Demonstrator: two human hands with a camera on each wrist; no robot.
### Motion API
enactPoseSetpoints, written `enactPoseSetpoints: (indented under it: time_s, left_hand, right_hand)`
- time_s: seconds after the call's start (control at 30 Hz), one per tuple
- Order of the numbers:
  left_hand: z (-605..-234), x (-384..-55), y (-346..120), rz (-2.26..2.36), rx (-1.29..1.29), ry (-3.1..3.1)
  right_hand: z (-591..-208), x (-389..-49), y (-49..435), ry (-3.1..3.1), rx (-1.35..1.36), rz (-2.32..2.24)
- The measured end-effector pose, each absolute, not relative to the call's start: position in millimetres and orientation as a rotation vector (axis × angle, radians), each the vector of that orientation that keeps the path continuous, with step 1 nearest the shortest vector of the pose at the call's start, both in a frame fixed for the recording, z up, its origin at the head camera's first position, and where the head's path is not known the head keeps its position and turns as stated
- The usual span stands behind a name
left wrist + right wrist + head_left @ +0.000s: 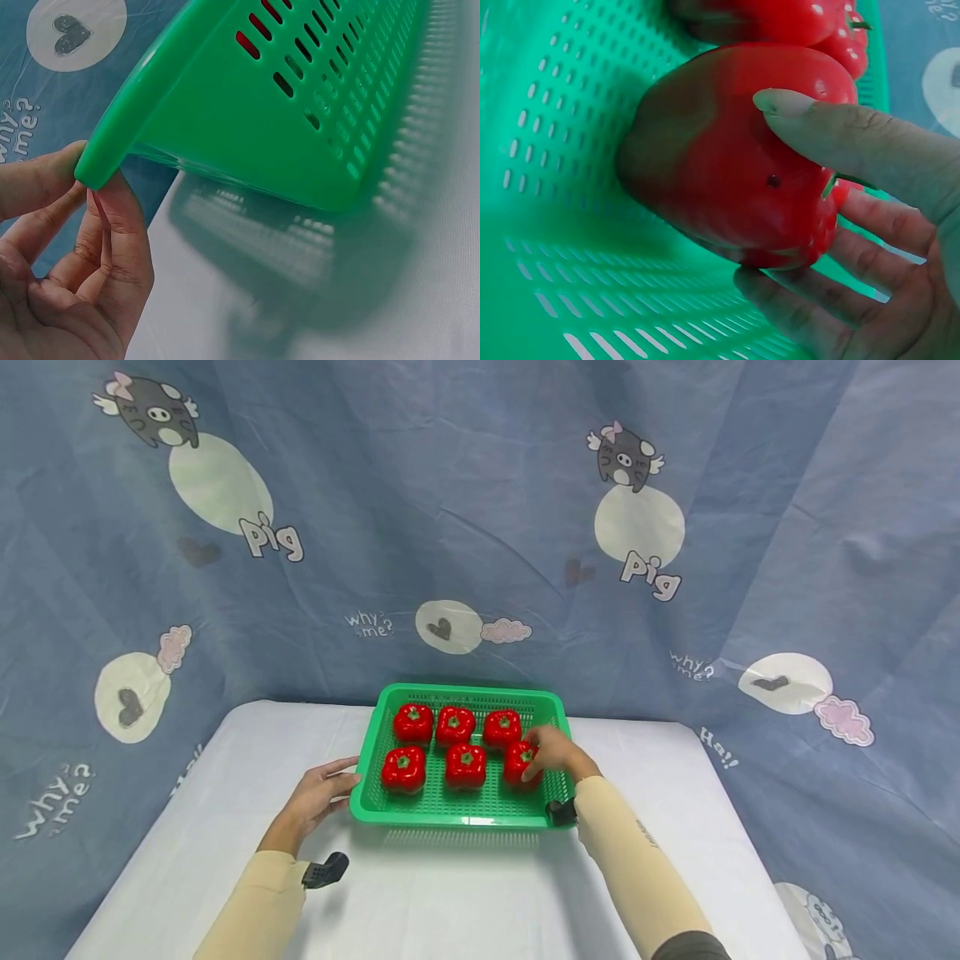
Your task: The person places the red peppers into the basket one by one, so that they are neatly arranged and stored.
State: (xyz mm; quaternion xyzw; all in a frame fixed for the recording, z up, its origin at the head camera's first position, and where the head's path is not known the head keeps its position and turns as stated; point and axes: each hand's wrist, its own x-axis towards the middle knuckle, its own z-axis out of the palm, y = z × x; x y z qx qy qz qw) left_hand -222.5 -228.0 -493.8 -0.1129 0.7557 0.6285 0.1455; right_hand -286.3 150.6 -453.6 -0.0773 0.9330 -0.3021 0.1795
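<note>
A green perforated plastic basket [450,819] holds several red bell peppers with green stems, set in two rows. At its left edge my left hand [318,795] pinches the rim; the left wrist view shows thumb and fingers on either side of the green rim [112,142]. Inside the basket's right end, my right hand [553,752] grips the front-right bell pepper [697,157]. Its thumb lies over the pepper's near side and the other fingers curl under the opposite side, around the stem end. Part of this pepper is covered by the hand in the head view.
The basket is on a white-covered table [420,902], near its back edge. Behind hangs a blue patterned cloth [480,510]. The other peppers, such as the front-middle bell pepper [465,768], sit close by in the basket.
</note>
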Motion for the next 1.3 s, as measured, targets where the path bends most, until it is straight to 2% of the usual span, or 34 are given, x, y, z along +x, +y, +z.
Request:
enactPoseSetpoints:
  time_s: [1.03, 1.3]
  left_hand:
    - [-494.7, -224.5, -224.2, 1.832, -0.286, 2.166]
    - [-495.4, -224.7, -224.3, 1.778, -0.229, 2.229]
  right_hand:
    - [-459.8, -281.7, 152.9, 2.589, -0.142, -0.81]
    - [-445.8, -275.8, 163.9, 2.598, -0.239, -0.901]
